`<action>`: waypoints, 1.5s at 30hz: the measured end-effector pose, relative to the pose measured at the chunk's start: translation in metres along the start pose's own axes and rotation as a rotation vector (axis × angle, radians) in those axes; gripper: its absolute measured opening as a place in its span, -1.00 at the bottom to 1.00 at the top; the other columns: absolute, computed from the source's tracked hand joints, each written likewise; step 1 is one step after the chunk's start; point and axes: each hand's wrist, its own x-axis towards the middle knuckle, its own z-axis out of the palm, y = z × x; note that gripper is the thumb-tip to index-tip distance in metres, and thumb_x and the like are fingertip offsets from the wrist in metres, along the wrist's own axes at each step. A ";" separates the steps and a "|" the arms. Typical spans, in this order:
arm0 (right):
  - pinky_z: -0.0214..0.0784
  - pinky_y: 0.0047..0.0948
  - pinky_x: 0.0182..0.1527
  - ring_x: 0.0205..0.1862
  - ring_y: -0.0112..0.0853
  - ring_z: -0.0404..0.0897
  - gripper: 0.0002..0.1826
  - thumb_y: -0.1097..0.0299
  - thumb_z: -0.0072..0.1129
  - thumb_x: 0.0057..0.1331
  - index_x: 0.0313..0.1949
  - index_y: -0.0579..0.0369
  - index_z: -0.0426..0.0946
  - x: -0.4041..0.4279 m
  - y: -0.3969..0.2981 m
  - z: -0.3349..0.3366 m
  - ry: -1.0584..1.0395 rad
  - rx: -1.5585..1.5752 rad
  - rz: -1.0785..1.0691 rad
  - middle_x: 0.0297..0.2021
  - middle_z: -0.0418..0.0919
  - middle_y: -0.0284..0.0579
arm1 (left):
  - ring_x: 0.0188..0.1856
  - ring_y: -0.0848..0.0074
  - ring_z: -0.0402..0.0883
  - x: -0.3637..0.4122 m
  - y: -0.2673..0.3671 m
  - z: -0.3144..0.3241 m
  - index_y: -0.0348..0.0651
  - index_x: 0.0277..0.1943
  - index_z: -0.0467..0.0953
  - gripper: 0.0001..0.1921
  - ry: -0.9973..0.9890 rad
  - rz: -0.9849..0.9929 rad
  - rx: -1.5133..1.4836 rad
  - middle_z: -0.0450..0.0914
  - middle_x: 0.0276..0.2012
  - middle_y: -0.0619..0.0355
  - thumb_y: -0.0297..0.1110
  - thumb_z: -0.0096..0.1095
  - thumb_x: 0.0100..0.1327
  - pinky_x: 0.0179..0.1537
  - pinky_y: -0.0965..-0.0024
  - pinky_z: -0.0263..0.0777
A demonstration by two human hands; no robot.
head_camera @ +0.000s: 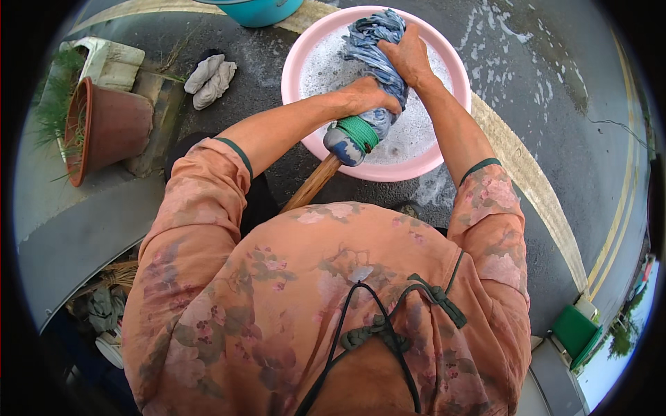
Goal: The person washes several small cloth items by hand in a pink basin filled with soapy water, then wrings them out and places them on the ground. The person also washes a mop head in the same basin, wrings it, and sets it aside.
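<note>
A mop with a blue cloth-strip head (373,47) lies over a round pink basin (290,88) of sudsy water. Green cord (359,133) binds the strips at the neck, and the wooden handle (314,182) slants down towards my body. My left hand (368,98) grips the bundled strips just above the cord. Farther up the head, my right hand (409,54) is closed around the strips from the right side. The strips between the two hands look wet and bunched together; my fingers' undersides are hidden.
A turquoise basin (260,11) stands at the top. Grey-white gloves or cloths (210,80) lie on the asphalt at the left, near a tipped brown plant pot (117,122). Foam streaks the road (499,57) at the right. A green container (575,333) stands lower right.
</note>
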 end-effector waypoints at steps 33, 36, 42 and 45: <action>0.49 -0.21 0.05 -0.05 -0.13 0.60 -0.26 0.10 0.18 0.27 0.21 0.42 0.12 -0.020 -0.100 0.080 -1.121 1.257 0.170 -0.05 0.49 0.29 | -0.49 0.55 0.60 -0.336 0.153 -0.199 -0.40 -0.37 0.59 -0.79 0.114 -0.347 -0.226 0.63 -0.46 0.09 -0.47 0.33 -0.10 -0.47 0.51 0.50; 0.54 -0.27 -0.02 -0.15 -0.22 0.64 -0.46 0.19 0.16 0.29 0.11 0.34 0.31 -0.026 -0.083 0.085 -1.098 1.235 0.306 -0.16 0.57 0.17 | -0.50 0.55 0.57 -0.352 0.102 -0.200 -0.39 -0.30 0.59 -0.72 0.644 -0.459 0.146 0.62 -0.46 0.12 -0.45 0.37 -0.13 -0.50 0.50 0.44; 0.56 -0.37 -0.09 -0.18 -0.30 0.63 -0.58 0.27 0.08 0.34 0.07 0.32 0.37 -0.017 -0.032 0.077 -0.959 1.145 0.486 -0.18 0.58 0.10 | -0.34 0.60 0.53 -0.349 0.043 -0.195 -0.20 -0.02 0.53 -0.44 0.449 -0.644 0.380 0.61 -0.31 0.26 -0.51 0.43 -0.24 -0.37 0.50 0.44; 0.56 -0.38 -0.10 -0.18 -0.31 0.63 -0.62 0.29 0.02 0.37 0.07 0.31 0.37 -0.019 -0.018 0.072 -0.909 1.137 0.511 -0.19 0.58 0.09 | -0.37 0.53 0.55 -0.352 -0.012 -0.204 -0.27 -0.09 0.55 -0.46 0.252 -0.746 0.528 0.63 -0.35 0.17 -0.39 0.46 -0.27 -0.36 0.42 0.45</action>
